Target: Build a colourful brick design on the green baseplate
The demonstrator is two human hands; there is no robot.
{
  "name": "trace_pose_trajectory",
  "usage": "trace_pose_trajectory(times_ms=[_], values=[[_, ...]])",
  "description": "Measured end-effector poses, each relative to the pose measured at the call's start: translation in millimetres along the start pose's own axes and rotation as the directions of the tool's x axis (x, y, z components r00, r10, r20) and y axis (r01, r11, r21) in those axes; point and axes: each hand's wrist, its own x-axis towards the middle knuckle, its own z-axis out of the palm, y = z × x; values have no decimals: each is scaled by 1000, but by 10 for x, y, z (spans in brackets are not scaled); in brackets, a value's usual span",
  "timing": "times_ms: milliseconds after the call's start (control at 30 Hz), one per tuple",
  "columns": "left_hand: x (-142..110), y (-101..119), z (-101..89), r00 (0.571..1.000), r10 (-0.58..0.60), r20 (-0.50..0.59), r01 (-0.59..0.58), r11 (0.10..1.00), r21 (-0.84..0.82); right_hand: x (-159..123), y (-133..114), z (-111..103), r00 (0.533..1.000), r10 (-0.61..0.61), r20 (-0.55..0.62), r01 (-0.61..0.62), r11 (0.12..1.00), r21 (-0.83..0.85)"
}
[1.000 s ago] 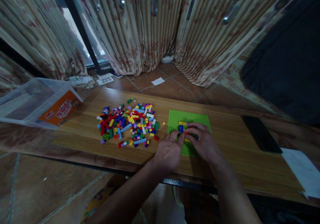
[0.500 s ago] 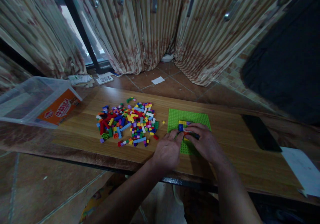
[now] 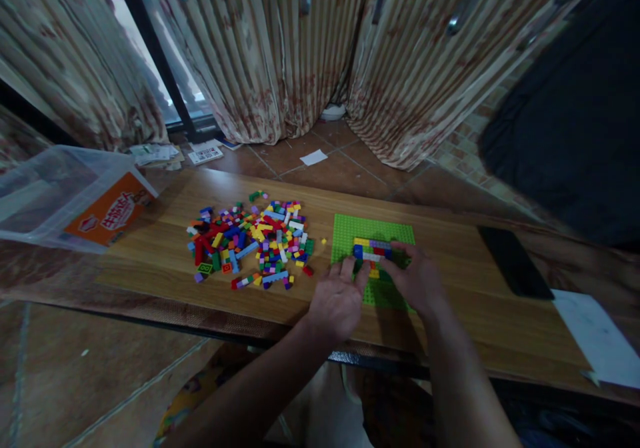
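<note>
A low build of toy bricks (image 3: 373, 251) in yellow, blue, white, grey and red sits on the green baseplate (image 3: 345, 228). My left hand (image 3: 337, 301) lies at the front left of the build, fingers stretched and apart, its thumb by the front bricks. Around the right end of the build is my right hand (image 3: 420, 278), thumb in front and fingers behind, closed on the bricks there. That end is partly hidden by my fingers. A few orange, yellow and green bricks show between my hands.
Left of the baseplate spreads a pile of loose bricks (image 3: 250, 238), with one small yellow brick (image 3: 324, 241) apart. A clear plastic bin (image 3: 65, 195) stands at the far left. A black phone (image 3: 515, 261) and white paper (image 3: 597, 331) lie at the right of the wooden table (image 3: 465, 281).
My hands have drawn slightly apart, uncovering more of the build's blue, white and grey bricks. My right hand has shifted to its right end. The left fingers have opened somewhat.
</note>
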Motion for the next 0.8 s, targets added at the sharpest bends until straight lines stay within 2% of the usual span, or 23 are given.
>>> trace_pose_trajectory(times_ms=[300,800], values=[[1,4,11,1000,6,-10,-6,1000,20,-6,-76,25,1000,1,29,0,999,-34],[43,56,-47,999,-23,32,22,999,32,10,-126,23,992,106,62,-106,994,-17]])
